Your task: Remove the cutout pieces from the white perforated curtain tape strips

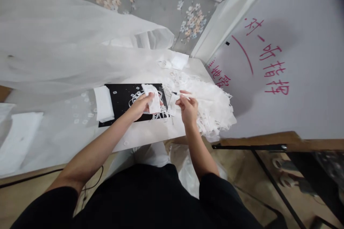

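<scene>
My left hand (pixel 142 106) is closed on a flat white strip (pixel 153 101), which looks like folded cloth or paper, held over a black mat (pixel 122 105). Thin white loops (pixel 134 96) lie behind and under that hand. In my right hand (pixel 189 109), the fingers pinch a slim white pen-like tool (pixel 191 96) whose dark tip points left toward the strip. Below the tip is a small white piece (pixel 172 104). A big heap of white straps or loops (pixel 215 105) spreads right beside my right hand.
A stack of white strips (pixel 104 103) overlaps the mat's left edge, with small clear squares (pixel 85 116) scattered further left. More white sheets (pixel 21 137) lie at the far left. Sheer white fabric (pixel 67 43) drapes behind the table. A whiteboard (pixel 303 61) with red writing stands at right.
</scene>
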The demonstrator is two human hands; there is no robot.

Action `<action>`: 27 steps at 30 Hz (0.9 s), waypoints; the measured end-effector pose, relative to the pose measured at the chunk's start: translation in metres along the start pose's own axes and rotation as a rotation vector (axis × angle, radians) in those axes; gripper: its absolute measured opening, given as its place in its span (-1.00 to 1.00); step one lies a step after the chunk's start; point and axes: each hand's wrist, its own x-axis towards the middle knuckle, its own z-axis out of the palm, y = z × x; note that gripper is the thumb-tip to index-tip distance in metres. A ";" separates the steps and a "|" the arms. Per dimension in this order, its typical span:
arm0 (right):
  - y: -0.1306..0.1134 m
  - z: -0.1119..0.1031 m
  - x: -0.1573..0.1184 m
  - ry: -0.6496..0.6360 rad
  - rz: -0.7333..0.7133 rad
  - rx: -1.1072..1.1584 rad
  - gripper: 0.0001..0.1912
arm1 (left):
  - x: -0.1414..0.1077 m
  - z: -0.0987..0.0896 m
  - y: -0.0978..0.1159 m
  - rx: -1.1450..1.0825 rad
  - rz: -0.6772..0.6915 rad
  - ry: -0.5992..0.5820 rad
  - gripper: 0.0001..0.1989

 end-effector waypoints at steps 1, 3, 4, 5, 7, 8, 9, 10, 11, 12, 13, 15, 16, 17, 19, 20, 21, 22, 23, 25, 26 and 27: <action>0.008 0.002 -0.004 -0.013 0.029 -0.012 -0.70 | -0.001 -0.002 0.000 -0.020 0.001 0.003 -0.36; 0.022 0.008 -0.013 -0.044 0.085 -0.026 -0.65 | 0.000 -0.004 -0.001 -0.052 0.023 0.004 -0.35; 0.028 0.011 -0.016 -0.060 0.109 -0.033 -0.64 | 0.001 -0.005 -0.002 -0.061 0.034 0.003 -0.34; 0.032 0.014 -0.019 -0.071 0.125 -0.042 -0.65 | 0.002 -0.006 -0.003 -0.064 0.044 0.006 -0.34; 0.037 0.018 -0.023 -0.079 0.130 -0.072 -0.68 | 0.003 -0.007 -0.005 -0.057 0.065 0.025 -0.33; 0.038 0.019 -0.023 -0.076 0.121 -0.090 -0.70 | 0.003 -0.007 -0.006 -0.051 0.075 0.038 -0.32; 0.038 0.020 -0.023 -0.073 0.111 -0.108 -0.71 | 0.002 -0.007 -0.007 -0.044 0.087 0.052 -0.31; 0.039 0.022 -0.022 -0.078 0.103 -0.124 -0.71 | 0.002 -0.007 -0.007 -0.038 0.098 0.063 -0.31; 0.039 0.023 -0.021 -0.097 0.103 -0.141 -0.71 | 0.001 -0.007 -0.008 -0.029 0.105 0.071 -0.30; 0.040 0.025 -0.021 -0.126 0.106 -0.156 -0.70 | 0.001 -0.006 -0.008 -0.016 0.111 0.077 -0.29; 0.040 0.027 -0.020 -0.160 0.110 -0.172 -0.69 | 0.000 -0.006 -0.008 0.000 0.114 0.080 -0.29; 0.043 0.032 -0.019 -0.219 0.118 -0.204 -0.67 | -0.001 -0.006 -0.008 0.031 0.119 0.080 -0.29; 0.045 0.035 -0.018 -0.230 0.121 -0.213 -0.66 | -0.001 -0.007 -0.009 0.042 0.120 0.078 -0.29; 0.047 0.037 -0.018 -0.229 0.125 -0.215 -0.64 | 0.000 -0.008 -0.010 0.048 0.116 0.071 -0.30; 0.049 0.040 -0.017 -0.202 0.129 -0.203 -0.62 | 0.001 -0.013 -0.013 0.052 0.087 0.052 -0.32; 0.051 0.040 -0.016 -0.187 0.126 -0.198 -0.62 | 0.002 -0.015 -0.014 0.054 0.066 0.043 -0.34; 0.052 0.040 -0.015 -0.176 0.119 -0.199 -0.63 | 0.003 -0.018 -0.014 0.061 0.044 0.031 -0.37; 0.052 0.039 -0.014 -0.172 0.114 -0.209 -0.63 | 0.004 -0.021 -0.014 0.074 0.025 0.014 -0.40; 0.052 0.038 -0.013 -0.171 0.112 -0.223 -0.63 | 0.004 -0.025 -0.014 0.097 0.011 -0.007 -0.44; 0.051 0.034 -0.011 -0.173 0.123 -0.238 -0.63 | 0.003 -0.031 -0.010 0.178 0.007 -0.060 -0.52; 0.050 0.032 -0.010 -0.172 0.134 -0.234 -0.62 | 0.003 -0.034 -0.007 0.232 0.014 -0.083 -0.56; 0.047 0.029 -0.008 -0.170 0.147 -0.226 -0.62 | 0.002 -0.038 -0.004 0.288 0.028 -0.098 -0.59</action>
